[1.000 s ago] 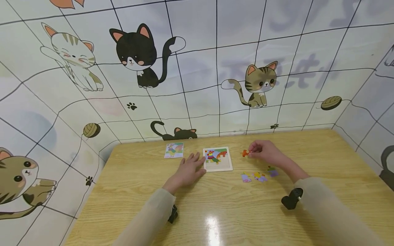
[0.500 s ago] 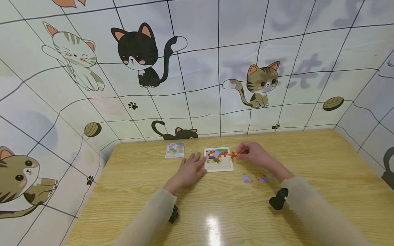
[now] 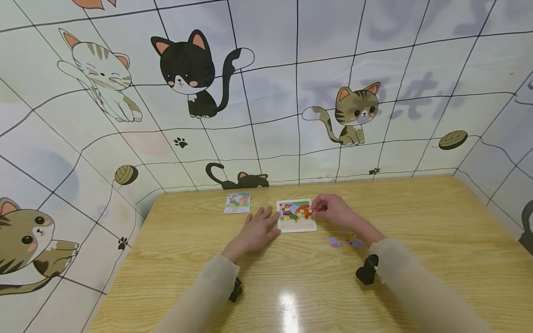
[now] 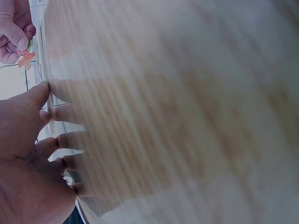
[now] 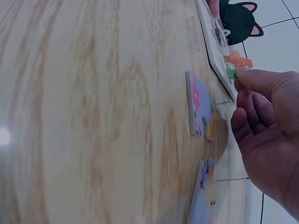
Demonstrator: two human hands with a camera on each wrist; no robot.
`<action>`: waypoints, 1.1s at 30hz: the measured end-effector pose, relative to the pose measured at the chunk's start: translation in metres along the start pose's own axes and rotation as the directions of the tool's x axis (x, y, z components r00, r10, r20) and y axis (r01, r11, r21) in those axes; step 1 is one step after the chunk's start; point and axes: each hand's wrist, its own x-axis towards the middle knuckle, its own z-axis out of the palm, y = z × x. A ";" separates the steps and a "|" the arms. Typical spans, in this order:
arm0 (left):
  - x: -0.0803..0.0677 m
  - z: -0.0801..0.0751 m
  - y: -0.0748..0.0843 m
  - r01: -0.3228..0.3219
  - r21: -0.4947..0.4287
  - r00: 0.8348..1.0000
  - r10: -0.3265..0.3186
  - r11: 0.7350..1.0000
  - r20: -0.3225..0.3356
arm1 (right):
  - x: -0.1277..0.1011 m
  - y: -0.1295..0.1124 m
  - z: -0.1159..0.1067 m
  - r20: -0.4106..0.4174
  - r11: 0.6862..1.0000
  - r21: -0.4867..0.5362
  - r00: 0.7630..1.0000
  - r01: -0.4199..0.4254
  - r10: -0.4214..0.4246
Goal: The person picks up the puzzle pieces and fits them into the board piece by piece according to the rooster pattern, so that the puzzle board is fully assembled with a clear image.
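Observation:
My right hand (image 3: 333, 211) pinches an orange puzzle piece (image 5: 239, 61) with a green edge between thumb and fingers. In the head view that piece overlaps the right part of a white-framed puzzle board (image 3: 297, 228), which bears a colourful rooster picture in its upper part. The lower strip of the board shows bare. My left hand (image 3: 255, 231) lies flat with spread fingers, thumb and fingertips right at the board's left edge. From the left wrist, the left hand (image 4: 32, 154) shows against the table, with the right hand and its piece beyond.
Loose purple and yellow puzzle pieces (image 3: 335, 241) lie right of the board, partly hidden by my right forearm. A small rooster picture card (image 3: 237, 203) lies at the back left. Behind the wooden table (image 3: 266, 286) stands a wall (image 3: 275, 138) with cat drawings.
My right hand has carried the orange piece leftward from beside the loose pieces to over the board's right side. The left hand has stayed at the board's left edge.

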 end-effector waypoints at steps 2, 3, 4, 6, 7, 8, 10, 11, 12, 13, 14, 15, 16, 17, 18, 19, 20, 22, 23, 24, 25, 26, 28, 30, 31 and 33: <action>0.000 -0.001 0.001 -0.004 0.003 1.000 0.004 1.000 -0.002 | 0.001 0.000 0.002 0.002 1.000 -0.007 1.000 -0.001 0.001; -0.001 -0.001 0.001 -0.006 0.002 1.000 0.006 1.000 -0.003 | 0.002 0.001 0.003 0.002 1.000 -0.015 1.000 -0.004 0.004; -0.001 -0.001 0.001 -0.008 0.003 1.000 0.008 1.000 -0.003 | 0.003 0.002 0.004 0.002 1.000 -0.025 1.000 -0.004 0.004; -0.001 -0.002 0.001 -0.010 0.002 1.000 0.010 1.000 -0.004 | 0.005 0.003 0.005 0.001 0.999 -0.045 1.000 -0.005 0.005; -0.001 -0.002 0.001 -0.011 -0.001 1.000 0.011 1.000 -0.004 | 0.006 0.004 0.006 -0.002 0.998 -0.060 1.000 -0.008 0.008; -0.001 -0.002 0.002 -0.010 -0.003 1.000 0.010 1.000 -0.004 | 0.007 0.005 0.007 -0.005 0.997 -0.072 1.000 -0.009 0.009; -0.001 -0.002 0.002 -0.011 -0.007 1.000 0.010 1.000 -0.004 | 0.008 0.005 0.008 -0.007 0.996 -0.089 1.000 -0.009 0.008; -0.001 -0.002 0.002 -0.011 -0.008 1.000 0.011 1.000 -0.004 | 0.009 0.005 0.009 -0.008 0.995 -0.099 1.000 -0.009 0.008; -0.001 -0.002 0.002 -0.010 -0.008 1.000 0.010 1.000 -0.003 | 0.009 0.005 0.009 -0.009 0.994 -0.105 1.000 -0.009 0.008; -0.001 -0.002 0.001 -0.010 -0.007 1.000 0.010 1.000 -0.002 | 0.010 0.005 0.010 -0.010 0.994 -0.110 1.000 -0.010 0.009; -0.001 -0.002 0.001 -0.009 -0.004 1.000 0.009 1.000 -0.001 | 0.011 0.005 0.011 -0.009 0.993 -0.115 1.000 -0.011 0.010; 0.000 -0.002 0.001 -0.009 -0.003 1.000 0.009 1.000 0.000 | 0.011 0.005 0.011 -0.007 0.993 -0.117 1.000 -0.010 0.010; 0.000 -0.001 0.001 -0.008 -0.001 1.000 0.008 1.000 0.001 | 0.011 0.005 0.012 -0.007 0.993 -0.121 1.000 -0.009 0.008; 0.000 -0.001 0.001 -0.006 0.001 1.000 0.006 1.000 0.001 | 0.011 0.004 0.013 -0.008 0.993 -0.121 1.000 -0.010 0.009; -0.001 -0.001 0.001 -0.004 0.002 1.000 0.004 1.000 0.001 | 0.012 0.004 0.013 -0.008 0.993 -0.120 1.000 -0.009 0.008; -0.001 -0.001 0.001 -0.002 0.004 1.000 0.002 1.000 0.001 | 0.012 0.004 0.014 -0.009 0.993 -0.118 1.000 -0.011 0.010; -0.001 -0.002 0.001 -0.002 0.005 1.000 0.002 1.000 0.001 | 0.012 0.004 0.014 -0.008 0.993 -0.115 1.000 -0.015 0.014; -0.001 -0.002 0.001 -0.002 0.005 1.000 0.002 1.000 0.001 | 0.012 0.003 0.015 -0.011 0.993 -0.119 1.000 -0.021 0.019; -0.001 -0.002 0.002 -0.002 0.004 1.000 0.002 1.000 0.001 | 0.012 0.003 0.015 -0.011 0.992 -0.120 1.000 -0.024 0.023; -0.001 -0.002 0.002 -0.003 0.004 1.000 0.003 1.000 0.001 | 0.012 0.003 0.016 -0.012 0.992 -0.123 1.000 -0.028 0.027; -0.001 -0.002 0.002 -0.004 0.004 1.000 0.004 1.000 0.001 | 0.012 0.003 0.016 -0.013 0.992 -0.124 0.999 -0.033 0.032; -0.001 -0.003 0.002 -0.005 0.003 1.000 0.005 1.000 0.001 | 0.012 0.003 0.016 -0.012 0.991 -0.127 1.000 -0.030 0.029; -0.002 -0.003 0.002 -0.006 0.005 1.000 0.006 1.000 0.001 | 0.012 0.002 0.016 -0.010 0.991 -0.129 1.000 -0.030 0.029; -0.002 -0.002 0.002 -0.006 0.006 1.000 0.006 1.000 0.000 | 0.012 0.002 0.017 -0.009 0.991 -0.128 1.000 -0.031 0.030; -0.002 -0.002 0.002 -0.005 0.006 1.000 0.005 1.000 0.000 | 0.012 0.002 0.017 -0.007 0.991 -0.129 1.000 -0.029 0.028; -0.001 -0.002 0.002 -0.004 0.006 1.000 0.004 1.000 0.001 | 0.012 0.002 0.017 -0.009 0.991 -0.131 0.999 -0.032 0.031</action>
